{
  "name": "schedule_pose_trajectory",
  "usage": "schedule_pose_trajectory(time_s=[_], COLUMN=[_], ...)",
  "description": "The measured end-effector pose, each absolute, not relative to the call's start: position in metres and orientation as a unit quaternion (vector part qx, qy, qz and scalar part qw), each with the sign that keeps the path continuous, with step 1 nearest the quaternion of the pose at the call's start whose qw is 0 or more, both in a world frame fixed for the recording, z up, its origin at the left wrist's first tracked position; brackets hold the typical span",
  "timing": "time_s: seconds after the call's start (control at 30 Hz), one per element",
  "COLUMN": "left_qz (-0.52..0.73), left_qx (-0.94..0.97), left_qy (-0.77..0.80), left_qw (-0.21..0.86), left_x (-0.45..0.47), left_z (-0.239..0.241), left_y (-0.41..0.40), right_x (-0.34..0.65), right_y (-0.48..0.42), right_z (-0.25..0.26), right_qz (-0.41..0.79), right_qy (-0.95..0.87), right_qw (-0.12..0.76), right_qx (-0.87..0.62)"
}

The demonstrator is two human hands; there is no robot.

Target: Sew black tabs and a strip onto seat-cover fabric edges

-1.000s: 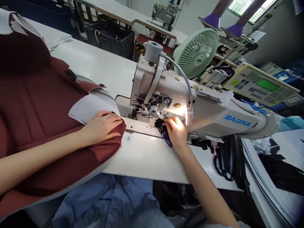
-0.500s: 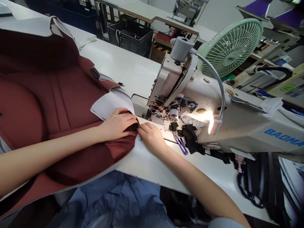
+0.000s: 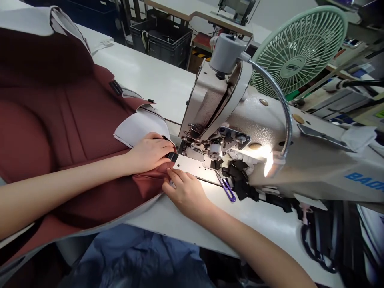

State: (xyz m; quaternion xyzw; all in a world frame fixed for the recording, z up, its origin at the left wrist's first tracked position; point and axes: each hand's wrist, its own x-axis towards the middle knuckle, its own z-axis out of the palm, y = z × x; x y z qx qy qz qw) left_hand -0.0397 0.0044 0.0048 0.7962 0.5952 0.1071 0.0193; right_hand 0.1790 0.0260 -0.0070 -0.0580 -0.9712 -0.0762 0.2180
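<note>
A dark red padded seat cover with a pale backing spreads over the left of the worktable. My left hand grips its folded edge, fingers closed over the fabric beside a small black strip. Lower down, my right hand pinches the cover's edge between thumb and fingers; the fingertips are partly hidden. Just beyond my left hand, the needle area of a sewing machine is lit by its lamp. A white flap of the cover lies above my left hand.
Purple-handled thread snips lie near black fabric scraps under the machine arm. A green fan stands behind the machine. A grey crate sits beyond the white table. Black straps hang at the right.
My right hand has moved down and slightly left, from beside the black strip to the cover's lower edge. The black strip now shows more. The camera view has shifted a little.
</note>
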Motion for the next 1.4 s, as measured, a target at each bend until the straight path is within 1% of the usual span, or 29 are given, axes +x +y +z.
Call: schedule_pose_trajectory(time_s=[0.1, 0.3, 0.67, 0.9, 1.13, 1.4], left_qz=[0.093, 0.083, 0.079, 0.096, 0.091, 0.090], left_qx=[0.788, 0.779, 0.776, 0.774, 0.786, 0.800], left_qy=[0.607, 0.621, 0.626, 0.626, 0.611, 0.592], left_qw=[0.032, 0.011, 0.008, -0.017, -0.017, -0.037], left_x=[-0.036, -0.028, -0.023, -0.027, -0.029, -0.033], left_z=[0.007, 0.009, 0.009, 0.005, 0.003, 0.003], left_y=[0.017, 0.035, 0.040, 0.047, 0.041, 0.054], right_x=[0.183, 0.191, 0.194, 0.191, 0.193, 0.188], right_y=[0.037, 0.055, 0.063, 0.061, 0.046, 0.054], right_z=[-0.008, -0.006, -0.002, -0.011, -0.007, -0.011], right_qz=[-0.071, -0.069, -0.056, -0.075, -0.052, -0.082], right_qy=[-0.973, -0.976, -0.980, -0.971, -0.969, -0.971], right_qw=[0.210, 0.187, 0.168, 0.191, 0.222, 0.195], right_qx=[-0.071, -0.087, -0.093, -0.126, -0.093, -0.108])
